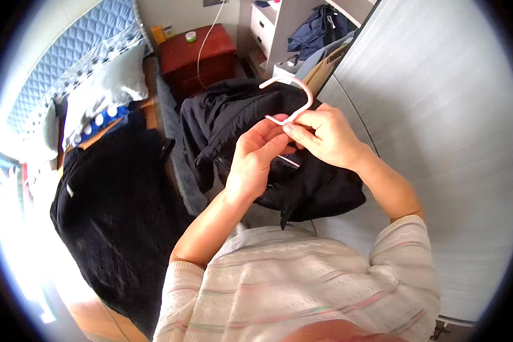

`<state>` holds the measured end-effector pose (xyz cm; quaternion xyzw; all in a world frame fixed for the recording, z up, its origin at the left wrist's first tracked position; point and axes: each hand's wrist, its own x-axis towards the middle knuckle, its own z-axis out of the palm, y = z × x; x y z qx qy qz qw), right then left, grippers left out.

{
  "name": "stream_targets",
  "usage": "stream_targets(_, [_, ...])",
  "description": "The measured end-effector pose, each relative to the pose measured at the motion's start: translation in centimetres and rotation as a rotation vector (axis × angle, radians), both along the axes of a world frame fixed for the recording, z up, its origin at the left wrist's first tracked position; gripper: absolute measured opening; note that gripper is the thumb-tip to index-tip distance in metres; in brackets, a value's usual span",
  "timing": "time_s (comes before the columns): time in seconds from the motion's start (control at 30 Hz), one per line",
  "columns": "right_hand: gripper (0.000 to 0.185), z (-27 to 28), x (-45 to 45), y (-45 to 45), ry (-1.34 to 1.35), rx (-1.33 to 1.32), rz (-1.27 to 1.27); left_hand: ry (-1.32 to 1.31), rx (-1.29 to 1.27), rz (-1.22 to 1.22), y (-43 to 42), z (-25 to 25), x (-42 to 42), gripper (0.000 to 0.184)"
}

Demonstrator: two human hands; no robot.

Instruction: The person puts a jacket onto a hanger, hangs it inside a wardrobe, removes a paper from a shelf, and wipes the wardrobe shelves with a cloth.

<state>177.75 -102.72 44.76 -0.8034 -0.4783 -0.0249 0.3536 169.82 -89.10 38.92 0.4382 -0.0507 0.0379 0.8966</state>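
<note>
Both my hands meet at the neck of a pale pink clothes hanger (309, 94), whose hook curves up and to the left. My right hand (328, 137) pinches the base of the hook between thumb and fingers. Close beside it, my left hand (255, 157) has its fingers curled around the hanger's neck, with the thumb toward the right hand. A black garment (233, 122) hangs from the hanger below my hands. A short pink stretch of the hanger's bar shows against the cloth; the rest is hidden by fabric and fingers.
To the left, another black garment (114, 216) lies spread over a bed with a grey pillow (125, 74). A red nightstand (196, 51) stands at the back. On the right is a large pale wardrobe door (439, 142); dark clothes (319, 31) sit in the wardrobe behind it.
</note>
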Motion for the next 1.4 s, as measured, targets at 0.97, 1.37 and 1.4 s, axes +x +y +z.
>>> stream_targets(0.97, [0.019, -4.8, 32.8, -3.4, -0.38, -1.592, -0.349, -0.19, 0.001, 0.082, 12.7, 5.8, 29.4, 0.025])
stream_targets(1.37, [0.026, 5.6, 26.4, -0.2, 0.238, 0.128, -0.974, -0.421, -0.115, -0.538, 14.2, 9.7, 43.4, 0.056])
stream_targets(1.4, [0.03, 6.5, 24.7, 0.6, 0.198, 0.226, -1.016, -0.44, -0.131, -0.564, 14.2, 10.5, 44.0, 0.057])
